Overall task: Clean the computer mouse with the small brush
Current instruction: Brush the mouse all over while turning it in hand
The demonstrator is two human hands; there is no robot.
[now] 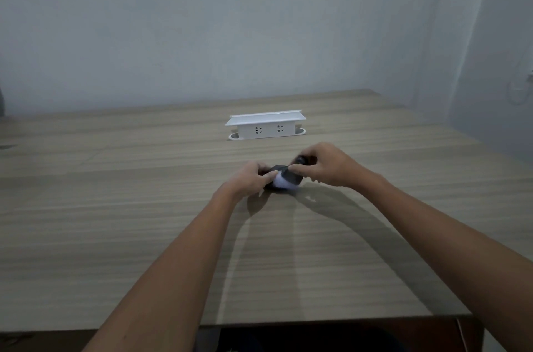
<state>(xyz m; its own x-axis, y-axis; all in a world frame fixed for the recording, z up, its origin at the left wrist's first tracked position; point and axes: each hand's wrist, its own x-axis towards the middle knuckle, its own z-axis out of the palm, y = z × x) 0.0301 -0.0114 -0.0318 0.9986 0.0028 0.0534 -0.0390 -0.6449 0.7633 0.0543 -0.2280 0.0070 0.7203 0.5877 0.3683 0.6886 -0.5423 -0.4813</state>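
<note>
A dark computer mouse (291,178) with a pale patch on its near side rests on the wooden table (144,222), a little past the middle. My left hand (251,178) grips its left side with thumb and fingers. My right hand (326,165) reaches over the mouse from the right, fingers pinched on a small dark brush (302,160) whose tip meets the top of the mouse. The brush is mostly hidden by my fingers and blurred.
A white socket box (265,125) with a raised lid stands on the table behind the mouse. A grey wall rises behind the table. The table's near edge (317,320) runs below my forearms, and its right edge lies close to a side wall.
</note>
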